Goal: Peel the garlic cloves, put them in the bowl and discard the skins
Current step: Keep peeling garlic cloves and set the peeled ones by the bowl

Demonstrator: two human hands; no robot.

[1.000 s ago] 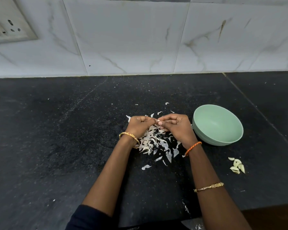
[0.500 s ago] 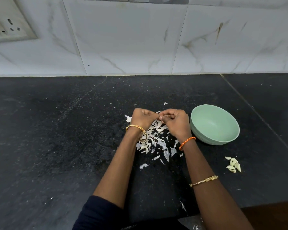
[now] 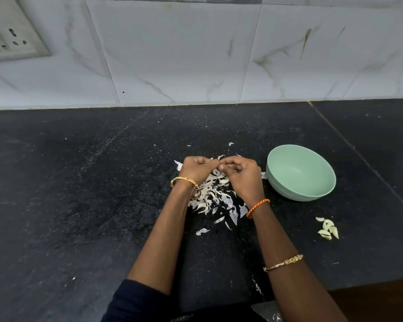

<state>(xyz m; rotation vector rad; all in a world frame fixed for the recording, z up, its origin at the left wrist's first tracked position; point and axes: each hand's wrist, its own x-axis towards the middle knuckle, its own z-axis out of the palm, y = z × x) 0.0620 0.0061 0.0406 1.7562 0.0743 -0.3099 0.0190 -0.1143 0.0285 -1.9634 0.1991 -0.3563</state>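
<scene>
Fingers (image 3: 228, 161) of both hands curled together, pinching a hidden clove above the skins (image 3: 215, 194) mid-table. Small, firm, slick once bared, with papery skin, probably: best pinched at the tip. Bowl (image 3: 300, 173) just right; cloves (image 3: 328, 230) toward the right front edge.

Countertop (image 3: 84, 205), black stone: broad bare stretch on the left, from near edge to far wall; only small white flecks on it.
Centre: pile of garlic skins (image 3: 215, 198) spread under and near the two hands, which meet above it.
Right of centre: green bowl (image 3: 300, 173), upright, just beside the skins; mouth unobstructed from above.
Near right: small cluster of garlic cloves (image 3: 328, 230), apart from the bowl, with bare counter between them.
Far side: tiled wall (image 3: 196, 54) closes the counter; open strip of counter between wall and bowl.
Far right: bare counter beyond a seam line.
</scene>
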